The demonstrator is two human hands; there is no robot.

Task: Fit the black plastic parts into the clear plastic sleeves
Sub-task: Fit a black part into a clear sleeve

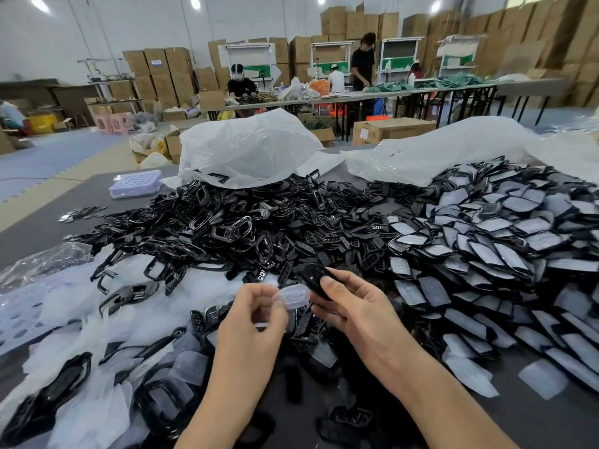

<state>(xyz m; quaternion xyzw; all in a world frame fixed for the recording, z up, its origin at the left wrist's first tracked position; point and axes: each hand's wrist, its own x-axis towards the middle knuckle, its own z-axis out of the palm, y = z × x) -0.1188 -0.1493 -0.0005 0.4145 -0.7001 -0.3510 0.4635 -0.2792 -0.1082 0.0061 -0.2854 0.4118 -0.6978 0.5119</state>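
Head view: the left hand pinched one clear sleeve at centre. Just beside it at 2 o'clock, the right hand gripped one black part. A heap of loose parts, too many to count, covered the tabletop toward 12 o'clock.

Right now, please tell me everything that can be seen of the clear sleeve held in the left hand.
The clear sleeve is a small, flat pouch of thin, milky-clear plastic with rounded corners. It looks soft and empty, since no black shows inside it. The left hand pinches its left end and holds it lifted, roughly level. Its free right end points toward the right hand, which grips a black part just above and to the right. Whether that part touches the sleeve cannot be told.
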